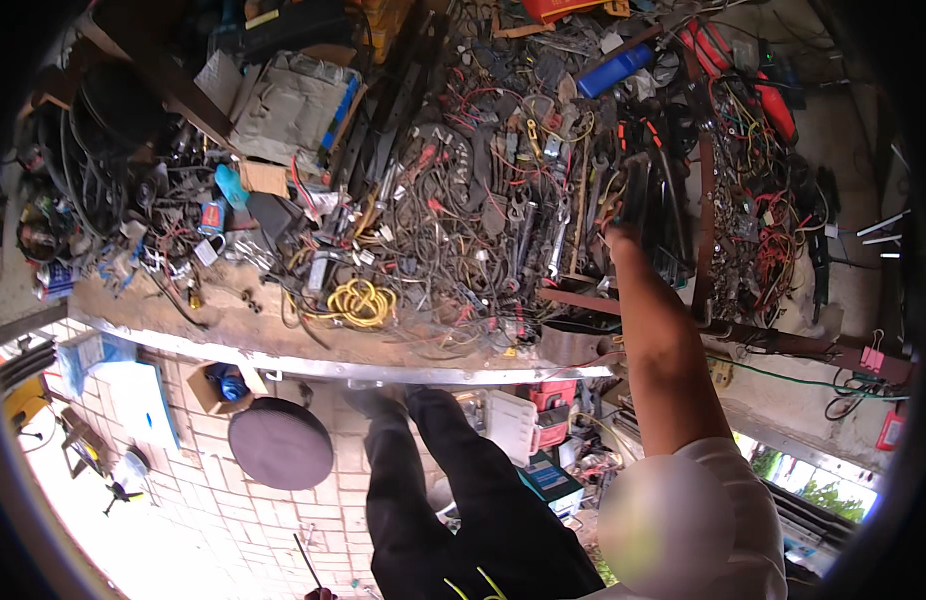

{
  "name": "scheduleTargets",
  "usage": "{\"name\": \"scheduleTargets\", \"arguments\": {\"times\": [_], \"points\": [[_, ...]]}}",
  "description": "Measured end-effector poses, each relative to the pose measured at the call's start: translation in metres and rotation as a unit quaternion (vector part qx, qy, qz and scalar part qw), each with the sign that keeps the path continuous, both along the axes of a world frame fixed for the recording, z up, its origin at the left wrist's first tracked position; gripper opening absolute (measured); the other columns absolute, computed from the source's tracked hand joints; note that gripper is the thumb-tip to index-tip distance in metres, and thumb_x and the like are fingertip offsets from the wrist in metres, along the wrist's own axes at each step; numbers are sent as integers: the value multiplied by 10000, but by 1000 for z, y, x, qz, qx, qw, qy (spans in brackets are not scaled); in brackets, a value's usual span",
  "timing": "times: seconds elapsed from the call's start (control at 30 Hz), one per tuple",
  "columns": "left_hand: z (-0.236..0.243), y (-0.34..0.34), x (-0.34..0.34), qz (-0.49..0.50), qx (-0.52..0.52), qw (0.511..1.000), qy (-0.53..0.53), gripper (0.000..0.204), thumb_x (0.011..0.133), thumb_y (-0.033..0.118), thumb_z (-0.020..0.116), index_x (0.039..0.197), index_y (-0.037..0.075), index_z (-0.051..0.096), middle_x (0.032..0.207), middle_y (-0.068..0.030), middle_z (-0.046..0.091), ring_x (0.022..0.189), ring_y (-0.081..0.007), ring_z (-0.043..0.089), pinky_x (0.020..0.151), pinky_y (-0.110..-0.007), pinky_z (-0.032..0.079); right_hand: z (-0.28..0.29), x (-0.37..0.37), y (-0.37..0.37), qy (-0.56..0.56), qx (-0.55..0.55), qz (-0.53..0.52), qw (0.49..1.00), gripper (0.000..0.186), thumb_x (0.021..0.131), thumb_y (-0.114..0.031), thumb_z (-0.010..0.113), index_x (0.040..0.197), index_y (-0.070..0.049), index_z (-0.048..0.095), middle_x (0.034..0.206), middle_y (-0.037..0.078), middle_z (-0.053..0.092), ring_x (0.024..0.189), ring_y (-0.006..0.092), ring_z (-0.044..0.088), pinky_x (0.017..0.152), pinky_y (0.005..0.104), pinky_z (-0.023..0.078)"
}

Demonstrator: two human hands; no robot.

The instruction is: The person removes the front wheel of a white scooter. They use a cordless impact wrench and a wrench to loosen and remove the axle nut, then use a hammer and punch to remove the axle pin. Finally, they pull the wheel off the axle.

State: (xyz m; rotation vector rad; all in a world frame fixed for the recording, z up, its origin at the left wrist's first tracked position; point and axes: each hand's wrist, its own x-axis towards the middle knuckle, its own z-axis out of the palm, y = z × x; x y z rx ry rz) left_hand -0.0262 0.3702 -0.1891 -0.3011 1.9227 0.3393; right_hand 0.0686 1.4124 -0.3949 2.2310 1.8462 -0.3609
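My right hand (616, 236) reaches from the lower right to a group of long dark tools (643, 185), some with orange handle parts, at the bench's right. Its fingertips are hard to make out among them. Beside them lie steel wrenches (560, 235) and a dense tangle of cables and hand tools (453, 210). At the bottom edge, my left hand (321, 593), mostly cut off, grips a thin dark rod (305, 550).
The bench's metal-edged front (233, 355) crosses the view above my legs. A yellow cable coil (361, 303) lies near that edge. On the tiled floor are a round black cushioned top (280, 443), a cardboard box (213, 390) and toolboxes (548, 415). A blue canister (613, 70) lies farther back.
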Motion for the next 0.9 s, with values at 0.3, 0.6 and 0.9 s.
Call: {"name": "scheduleTargets", "arguments": {"times": [0.3,0.6,0.9], "points": [[6,49,29,343,-49,937,-44,267,969,170,515,1216,71,530,959,-54,637,912,-147,584,779,-299,521,87,-98,-88,416,18,-368,831,125,972,-199,541,941,-90,591,609,31,439,436,173,403,416,374,370],[66,71,82,468,1,883,-4,462,1013,433,414,1393,171,431,1299,-37,552,1279,-228,464,1138,-613,242,190,-188,-212,640,-42,-445,625,205,960,-215,519,811,-81,478,587,28,429,456,166,412,438,357,358],[143,57,148,832,192,517,51,288,931,266,525,1093,53,634,1011,-206,681,906,-426,674,929,-536,515,222,-129,-374,434,-371,-161,805,466,889,-417,677,604,-193,385,511,-43,354,378,104,284,389,276,265]]}}
